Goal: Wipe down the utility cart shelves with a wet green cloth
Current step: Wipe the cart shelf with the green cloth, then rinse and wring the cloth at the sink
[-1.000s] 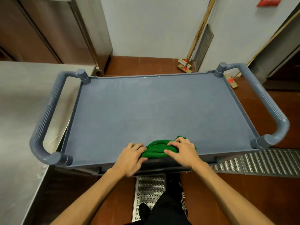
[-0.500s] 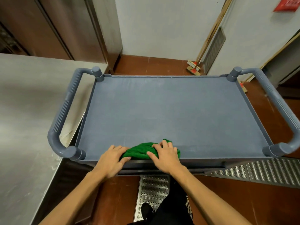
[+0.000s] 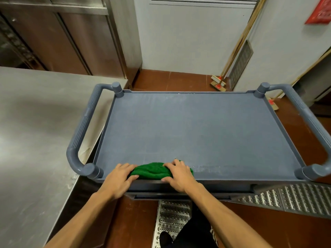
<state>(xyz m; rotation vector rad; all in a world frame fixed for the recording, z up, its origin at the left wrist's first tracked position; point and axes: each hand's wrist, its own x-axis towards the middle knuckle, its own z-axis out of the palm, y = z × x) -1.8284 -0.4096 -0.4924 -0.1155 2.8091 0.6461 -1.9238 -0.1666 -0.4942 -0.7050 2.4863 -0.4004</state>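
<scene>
Head camera: the green cloth [image 3: 152, 170] is bunched into a thick, rumpled roll of deep-green terry. It lies lengthwise along the near edge of the cart's top shelf [image 3: 197, 131], left of that edge's middle. The left hand [image 3: 119, 179] covers its left end and the right hand [image 3: 179, 176] its right end. Each grip holds the cloth, fingers curved over the top and thumb at the near side by the shelf's raised rim. The bare middle of the roll shows between the two hands.

Just right of the cloth, a faint pale streak runs along the near edge. The shelf is a matte blue-grey rectangle of finely grained plastic with a low lip all round. A ribbed tubular handle [image 3: 78, 140] arches off its left side and a second handle [image 3: 308, 119] off its right, each ending in round corner posts. A brushed steel tabletop [image 3: 35, 140] stands to the left of the cart. Beyond the far edge are reddish floor tiles [image 3: 170, 79] and a pale wall.
</scene>
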